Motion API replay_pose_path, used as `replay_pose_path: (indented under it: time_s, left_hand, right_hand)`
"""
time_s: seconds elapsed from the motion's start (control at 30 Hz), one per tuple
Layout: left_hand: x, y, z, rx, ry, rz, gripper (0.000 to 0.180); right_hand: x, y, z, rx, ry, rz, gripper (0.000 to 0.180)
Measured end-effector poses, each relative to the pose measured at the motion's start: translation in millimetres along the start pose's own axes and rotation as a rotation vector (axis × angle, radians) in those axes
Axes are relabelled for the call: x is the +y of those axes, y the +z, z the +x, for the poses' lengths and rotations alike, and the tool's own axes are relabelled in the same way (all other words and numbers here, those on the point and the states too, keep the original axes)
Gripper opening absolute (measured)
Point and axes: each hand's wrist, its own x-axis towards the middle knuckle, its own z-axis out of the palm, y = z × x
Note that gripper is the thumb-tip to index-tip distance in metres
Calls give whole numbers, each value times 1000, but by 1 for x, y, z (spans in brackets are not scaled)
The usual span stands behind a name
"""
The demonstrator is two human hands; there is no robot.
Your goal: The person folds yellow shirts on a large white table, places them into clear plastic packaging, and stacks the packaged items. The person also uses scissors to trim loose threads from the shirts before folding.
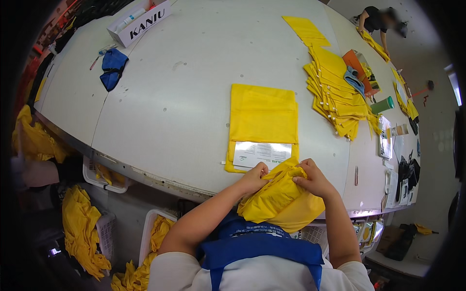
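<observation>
Broad pale-grey flat worktop [170,131] carried rectangular folded yellow fabric [262,114] | Crumpled yellow fabric piece [272,199] hung at the worktop's near edge | Glossy silver-white rectangular sheet [262,153] lay on the folded fabric | Grip: left hand [255,178] and right hand [314,178] pinched the crumpled piece | Risk: loose folds were liable to slip under uneven pinch or brush the sheet askew
</observation>
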Motion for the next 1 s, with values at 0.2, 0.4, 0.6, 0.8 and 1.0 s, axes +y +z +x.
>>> replay_pose_path:
  time_s: [0.2,0.4,0.6,0.8,1.0]
  left_hand:
    - [67,10,-15,249,189,817,25]
    - [54,12,-6,394,527,937,15]
    - [75,11,-15,413,480,819,13]
    - [83,18,-16,324,560,903,11]
    - [85,8,-29,210,571,1012,9]
  right_hand:
    - [-26,17,1,40,-21,-320,40]
    - [-1,66,14,333,-145,-743,28]
    - [6,64,6,479,-272,-173,30]
    - [1,64,14,591,103,40,45]
    - [23,55,42,475,223,58,45]
